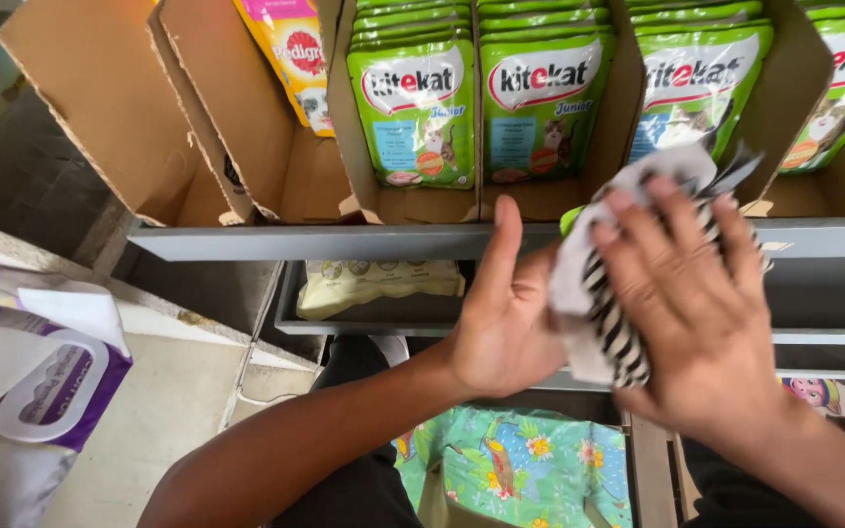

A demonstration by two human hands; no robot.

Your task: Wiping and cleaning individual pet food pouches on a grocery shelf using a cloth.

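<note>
My left hand (503,313) and my right hand (696,303) are raised in front of a grey metal shelf (344,241). Between them they hold a green pouch (571,217), wrapped in a white cloth with black stripes (606,323); only a bit of the pouch's green top shows. The right hand presses the cloth over the pouch from the front. The left hand's palm supports it from the side. Just behind the hands, green pet-food pouches (540,98) stand upright in open cardboard trays (422,203) on the shelf.
A yellow pouch (295,49) leans in an open cardboard box at upper left. A pale bag (374,284) lies on the lower shelf. A white and purple bag (22,391) sits at far left. A floral printed cloth (511,469) lies below, between my knees.
</note>
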